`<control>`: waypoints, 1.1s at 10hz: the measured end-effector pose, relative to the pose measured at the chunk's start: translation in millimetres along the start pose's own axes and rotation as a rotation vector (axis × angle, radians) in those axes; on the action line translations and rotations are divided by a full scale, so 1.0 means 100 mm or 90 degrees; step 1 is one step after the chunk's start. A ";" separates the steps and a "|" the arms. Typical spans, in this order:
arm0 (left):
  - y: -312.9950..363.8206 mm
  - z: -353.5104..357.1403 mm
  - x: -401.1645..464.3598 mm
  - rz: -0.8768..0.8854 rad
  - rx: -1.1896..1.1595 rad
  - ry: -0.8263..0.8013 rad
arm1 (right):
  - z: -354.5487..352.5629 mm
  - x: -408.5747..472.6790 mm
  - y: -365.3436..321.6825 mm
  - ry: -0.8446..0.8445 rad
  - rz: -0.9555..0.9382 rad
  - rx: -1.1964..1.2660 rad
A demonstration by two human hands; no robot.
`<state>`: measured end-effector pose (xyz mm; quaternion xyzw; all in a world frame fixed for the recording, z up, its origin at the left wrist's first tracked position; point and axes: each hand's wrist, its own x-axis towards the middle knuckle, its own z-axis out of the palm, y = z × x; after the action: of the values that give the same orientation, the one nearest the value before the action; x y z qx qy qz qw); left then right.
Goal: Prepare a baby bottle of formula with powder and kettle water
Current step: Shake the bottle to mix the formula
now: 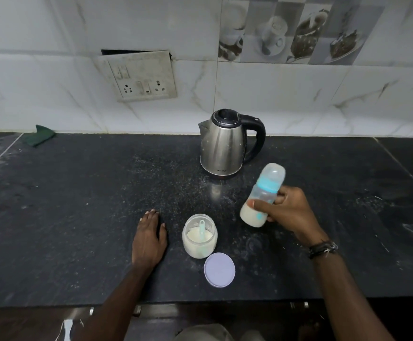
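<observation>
My right hand (287,212) holds the baby bottle (262,196) in a grasping grip, fingers and thumb curled round its body, above the right-centre of the dark desk (77,217). The bottle tilts, its clear cap and blue collar pointing toward the far edge; pale formula fills its lower part. A small blue mark shows on the bottle; no writing on it can be read. My left hand (150,238) rests flat on the desk near the front edge, grip released, fingers straight. Just right of it stands the open powder jar (199,238), with a pale blue scoop (202,230) standing in the powder. The jar's lilac lid (219,269) lies flat, just beside the jar, toward the front edge. The steel kettle (227,141) stands near the desk's far edge, black handle to the right; a small brand mark near its base is too blurred to read. A dark braided band (322,248) circles my right wrist.
</observation>
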<state>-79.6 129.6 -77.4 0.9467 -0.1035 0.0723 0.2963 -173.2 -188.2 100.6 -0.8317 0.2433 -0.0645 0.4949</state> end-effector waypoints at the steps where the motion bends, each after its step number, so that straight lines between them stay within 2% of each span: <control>1: 0.01 0.02 -0.01 -0.007 0.005 -0.009 | -0.03 0.03 -0.01 0.027 -0.001 -0.017; 2: 0.00 0.02 -0.01 -0.002 -0.001 -0.001 | -0.01 0.00 0.00 -0.016 -0.011 -0.012; 3: 0.00 0.02 -0.01 -0.008 0.003 -0.007 | -0.01 0.02 0.01 0.017 0.004 0.004; 4: -0.01 0.01 -0.01 -0.008 -0.001 -0.004 | 0.00 -0.01 0.02 -0.027 0.017 0.010; 5: 0.00 0.02 -0.01 -0.006 -0.005 -0.007 | -0.03 0.01 0.07 0.023 0.026 0.021; 6: 0.00 0.02 -0.02 -0.010 -0.004 -0.007 | -0.04 -0.01 0.04 -0.010 0.036 0.037; 7: 0.01 0.01 0.00 -0.005 -0.005 -0.004 | -0.07 0.01 0.05 0.026 0.028 0.040; 10: -0.01 0.01 -0.01 -0.002 -0.008 -0.011 | -0.06 0.01 0.02 -0.009 0.035 0.034; 11: -0.02 0.01 0.00 0.003 -0.010 -0.008 | -0.03 0.00 0.03 0.011 0.042 0.106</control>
<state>-78.6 130.3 -79.2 0.9445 -0.1078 0.0665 0.3031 -175.3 -192.3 99.4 -0.7785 0.2688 -0.0756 0.5622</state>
